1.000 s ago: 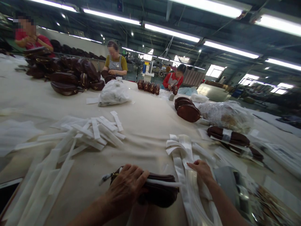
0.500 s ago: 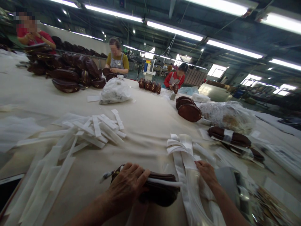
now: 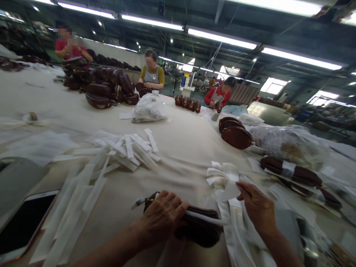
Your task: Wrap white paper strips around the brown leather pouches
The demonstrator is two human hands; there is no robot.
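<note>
My left hand (image 3: pixel 167 212) is closed over the top of a small dark brown leather bag (image 3: pixel 198 231) on the table. A zipper end with a gold-coloured ring pokes out on the bag's left side. Along its upper side runs a narrow white strip (image 3: pixel 207 217), partly covered by my fingers. To the right, my right hand (image 3: pixel 257 205) pinches the end of a white paper-like strip (image 3: pixel 228 191) between thumb and fingertips. That strip bends up over a bundle of long white strips (image 3: pixel 236 233) lying beside the bag.
Loose white strips (image 3: pixel 133 148) lie heaped at left, near a phone (image 3: pixel 26 222). Brown bags (image 3: pixel 236 137) and a plastic-wrapped bundle (image 3: pixel 289 144) sit at right. A grey device (image 3: pixel 289 226) stands by my right forearm. Several co-workers (image 3: pixel 152 72) work across the table.
The view has swung left, so the scene sits further right. My right hand has turned and lifted a white strip's end off the bundle. My left hand stays on the bag.
</note>
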